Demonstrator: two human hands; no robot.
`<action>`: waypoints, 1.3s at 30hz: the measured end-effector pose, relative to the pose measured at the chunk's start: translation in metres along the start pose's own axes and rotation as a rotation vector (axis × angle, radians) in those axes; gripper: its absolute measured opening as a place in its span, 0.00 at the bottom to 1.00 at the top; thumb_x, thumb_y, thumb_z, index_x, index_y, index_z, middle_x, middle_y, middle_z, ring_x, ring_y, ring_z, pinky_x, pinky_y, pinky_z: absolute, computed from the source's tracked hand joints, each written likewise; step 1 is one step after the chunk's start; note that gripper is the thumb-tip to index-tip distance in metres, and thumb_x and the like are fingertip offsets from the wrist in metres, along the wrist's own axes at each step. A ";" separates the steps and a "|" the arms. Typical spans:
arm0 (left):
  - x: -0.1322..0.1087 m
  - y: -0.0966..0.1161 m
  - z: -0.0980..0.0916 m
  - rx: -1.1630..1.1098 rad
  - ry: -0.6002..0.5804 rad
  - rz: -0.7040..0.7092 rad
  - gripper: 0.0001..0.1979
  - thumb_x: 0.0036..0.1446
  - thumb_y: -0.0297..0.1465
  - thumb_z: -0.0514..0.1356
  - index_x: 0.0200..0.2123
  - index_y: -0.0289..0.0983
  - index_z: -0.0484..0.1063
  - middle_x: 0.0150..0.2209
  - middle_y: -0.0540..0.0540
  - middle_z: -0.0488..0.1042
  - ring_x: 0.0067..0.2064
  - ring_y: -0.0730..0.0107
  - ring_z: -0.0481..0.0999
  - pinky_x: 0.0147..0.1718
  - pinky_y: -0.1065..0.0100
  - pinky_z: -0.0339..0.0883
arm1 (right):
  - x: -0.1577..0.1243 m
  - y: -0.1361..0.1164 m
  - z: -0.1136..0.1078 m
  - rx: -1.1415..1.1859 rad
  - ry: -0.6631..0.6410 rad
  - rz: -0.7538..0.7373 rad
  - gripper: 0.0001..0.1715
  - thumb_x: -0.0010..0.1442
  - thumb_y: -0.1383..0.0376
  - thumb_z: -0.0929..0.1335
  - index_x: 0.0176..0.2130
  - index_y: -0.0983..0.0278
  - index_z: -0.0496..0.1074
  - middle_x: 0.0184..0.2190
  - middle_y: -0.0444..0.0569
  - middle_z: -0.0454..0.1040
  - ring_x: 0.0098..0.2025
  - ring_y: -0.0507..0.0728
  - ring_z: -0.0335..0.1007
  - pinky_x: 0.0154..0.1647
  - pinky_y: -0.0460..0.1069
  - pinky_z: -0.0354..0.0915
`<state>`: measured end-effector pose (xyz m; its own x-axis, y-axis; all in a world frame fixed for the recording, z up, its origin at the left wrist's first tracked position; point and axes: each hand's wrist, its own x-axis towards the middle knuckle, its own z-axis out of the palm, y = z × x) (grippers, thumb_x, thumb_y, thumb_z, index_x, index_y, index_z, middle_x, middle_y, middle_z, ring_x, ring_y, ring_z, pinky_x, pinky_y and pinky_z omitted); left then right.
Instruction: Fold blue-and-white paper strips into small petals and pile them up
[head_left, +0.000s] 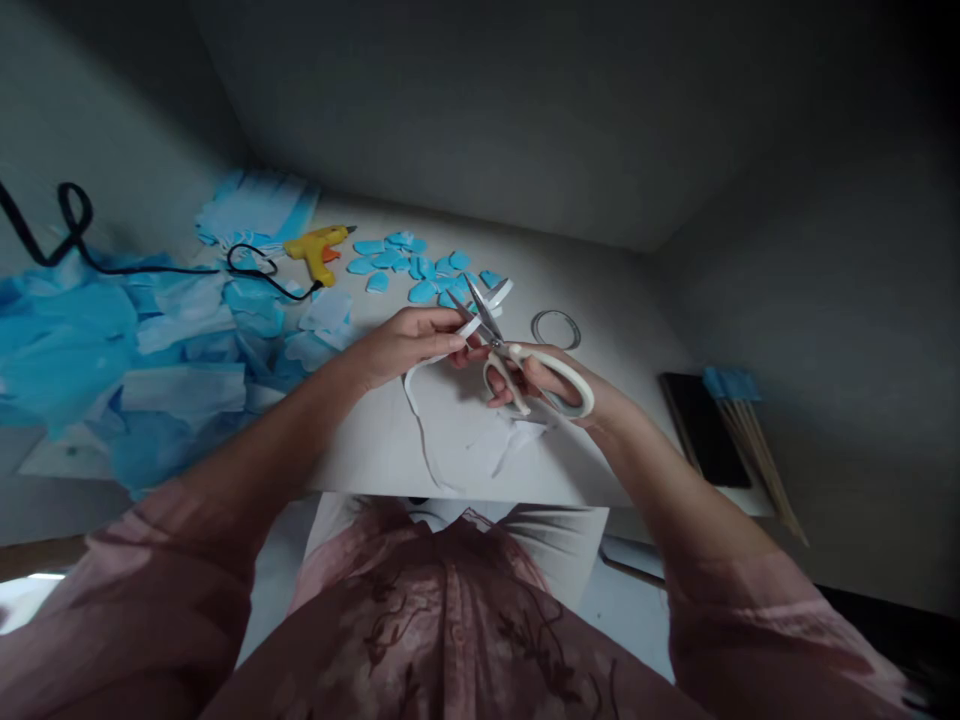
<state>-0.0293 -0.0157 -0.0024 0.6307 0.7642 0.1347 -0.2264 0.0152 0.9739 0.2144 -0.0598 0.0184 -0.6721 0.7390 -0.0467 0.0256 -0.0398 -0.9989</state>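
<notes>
My right hand (559, 385) is closed through the handles of white-handled scissors (517, 365), whose open blades point up and away from me. My left hand (409, 340) pinches a thin white strip (418, 415) right at the blades. The strip loops down from my fingers over the white table (622, 320) towards its near edge. More white strip scraps (517, 440) lie under the scissors.
Several small blue cut pieces (420, 270) lie beyond my hands. A yellow glue gun (319, 250) with a black cord sits at the back left. Blue and white face masks (150, 350) are heaped on the left. A wire ring (556, 327), dark phone (705, 430) and wooden sticks (754, 450) lie right.
</notes>
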 end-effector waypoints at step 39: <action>-0.026 0.062 0.042 -0.135 0.363 0.232 0.11 0.63 0.38 0.65 0.39 0.35 0.80 0.31 0.45 0.75 0.26 0.75 0.72 0.25 0.71 0.61 | -0.005 -0.047 -0.022 -1.132 0.517 -0.007 0.45 0.63 0.48 0.70 0.72 0.61 0.59 0.58 0.62 0.76 0.56 0.68 0.75 0.50 0.59 0.72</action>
<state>-0.0284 -0.0621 0.0624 0.2562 0.9336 0.2504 -0.4414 -0.1175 0.8896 0.2334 -0.0468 0.0657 -0.3117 0.9250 0.2175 0.8187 0.3776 -0.4327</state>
